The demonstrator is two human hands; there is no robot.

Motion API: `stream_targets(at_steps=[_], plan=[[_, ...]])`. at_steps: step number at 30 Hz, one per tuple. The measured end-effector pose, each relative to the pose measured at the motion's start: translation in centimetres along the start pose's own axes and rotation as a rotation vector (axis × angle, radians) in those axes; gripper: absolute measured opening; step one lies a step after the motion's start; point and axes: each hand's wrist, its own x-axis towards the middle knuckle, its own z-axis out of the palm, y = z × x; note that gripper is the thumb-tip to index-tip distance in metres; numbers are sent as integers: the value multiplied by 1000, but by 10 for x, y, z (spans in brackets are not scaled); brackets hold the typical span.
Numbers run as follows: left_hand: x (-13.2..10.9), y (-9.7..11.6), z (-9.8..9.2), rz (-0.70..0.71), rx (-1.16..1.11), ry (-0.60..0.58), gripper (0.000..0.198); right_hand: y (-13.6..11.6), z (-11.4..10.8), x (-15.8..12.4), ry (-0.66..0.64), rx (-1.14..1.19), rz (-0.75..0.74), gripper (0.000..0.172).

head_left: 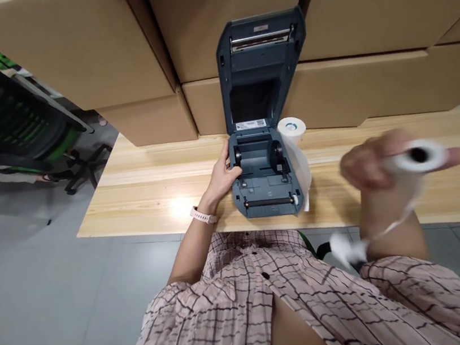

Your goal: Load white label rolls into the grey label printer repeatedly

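Note:
A grey label printer [265,174] stands on the wooden table [151,195] with its lid [261,65] swung up and its roll bay bare. My left hand [224,174] rests against the printer's left side, fingers curled on its edge. My right hand [376,162], blurred by motion, is raised to the right and grips a white paper roll [420,155]; a loose strip [371,235] trails from it down toward my lap. A second white roll [291,127] stands beside the printer's right side, with paper hanging down along it.
Large cardboard boxes [363,22] are stacked along the back of the table, right behind the printer. A black and green office chair [4,124] stands on the grey floor at left. The table's near edge runs just in front of my checked shirt.

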Motion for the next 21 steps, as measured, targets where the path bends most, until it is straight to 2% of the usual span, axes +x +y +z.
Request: stream_targets(at_steps=[2, 4, 6, 8, 12, 18, 21], plan=[[1, -2, 0, 5, -7, 1, 109, -24, 31, 25, -138, -23, -56, 59], [1, -3, 0, 4, -18, 3, 110, -38, 62, 52, -189, -169, -70, 50], [1, -4, 0, 9, -17, 3, 109, -39, 84, 73, -219, -357, -70, 50], [1, -5, 0, 22, -3, 1, 109, -33, 97, 84, -247, -481, -64, 52], [2, -10, -2, 39, 14, -14, 107, -23, 100, 80, -264, -513, -70, 57], [3, -14, -3, 38, -13, -32, 108, -31, 99, 62, -215, -467, -99, 70], [2, -10, -1, 16, -29, -27, 110, -38, 100, 52, -155, -498, -147, 60]])
